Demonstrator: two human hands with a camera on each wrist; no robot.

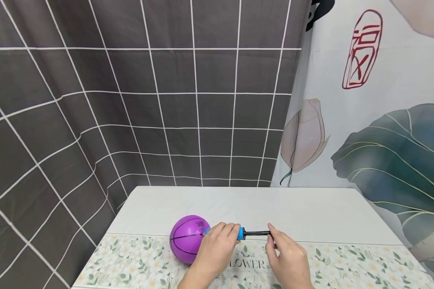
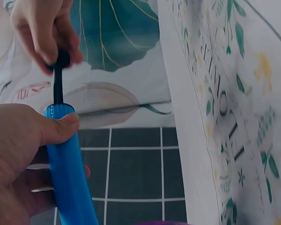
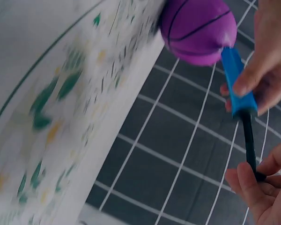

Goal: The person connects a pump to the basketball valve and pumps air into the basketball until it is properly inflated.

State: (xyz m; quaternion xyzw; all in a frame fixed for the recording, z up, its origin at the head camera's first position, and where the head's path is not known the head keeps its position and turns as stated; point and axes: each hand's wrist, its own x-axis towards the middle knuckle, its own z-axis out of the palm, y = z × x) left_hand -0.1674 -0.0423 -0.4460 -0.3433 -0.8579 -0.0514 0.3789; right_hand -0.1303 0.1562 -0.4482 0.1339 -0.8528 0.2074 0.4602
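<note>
A purple ball (image 1: pixel 186 239) with black seam lines sits on the table, left of both hands. My left hand (image 1: pixel 217 245) grips the blue barrel of a hand pump (image 2: pixel 71 173), fingers and thumb wrapped round it. In the right wrist view the barrel's narrow end meets the side of the ball (image 3: pixel 196 30). The pump's black rod (image 1: pixel 256 233) sticks out of the barrel toward the right. At the rod's far end my right hand (image 1: pixel 288 257) pinches the black handle, which its fingers partly cover.
The table (image 1: pixel 253 204) has a plain white back part and a floral front band with printed lettering. A dark grid-patterned curtain (image 1: pixel 173 112) hangs behind and to the left. On the right hangs a white cloth (image 1: pixel 332 152) with large printed leaves.
</note>
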